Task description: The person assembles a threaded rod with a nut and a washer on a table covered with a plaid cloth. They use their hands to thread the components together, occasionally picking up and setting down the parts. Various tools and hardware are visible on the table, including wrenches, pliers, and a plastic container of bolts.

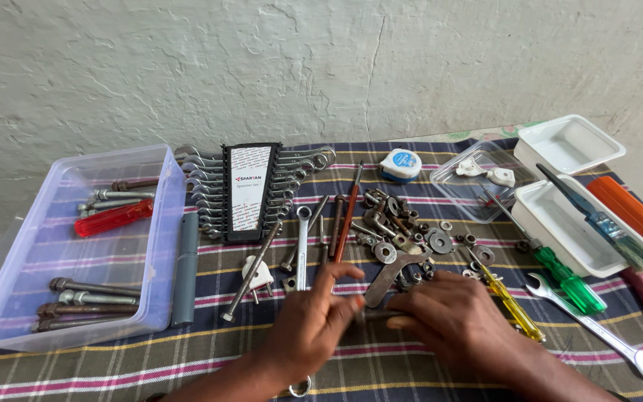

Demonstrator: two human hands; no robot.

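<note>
Striped cloth (pixel 113 365) in navy, pink and yellow covers the table from edge to edge, and your tools lie spread across it below a rough plastered wall (pixel 321 59). At far left, a clear plastic bin (pixel 161 246) holds long bolts and a red-handled screwdriver (pixel 113 218). Behind the middle, a spanner set (pixel 251 190) stands in its black holder. To the right sit two white trays (pixel 567 145), one carrying a blue-handled screwdriver (pixel 597 219), with a green-handled screwdriver (pixel 567 279) leaning beside it and an open-ended spanner (pixel 597 327) lying on the cloth. A heap of nuts and washers (pixel 411 234) lies just beyond your fingers, near a yellow-handled screwdriver (pixel 511 301).

Your left hand (pixel 314 327) and your right hand (pixel 459 320) meet low in the centre, fingers curled. Between them you pinch a small dark metal rod (pixel 377 316), one end in each hand, held just above the cloth and right in front of the heap. It is too blurred to say what kind of part it is.
</note>
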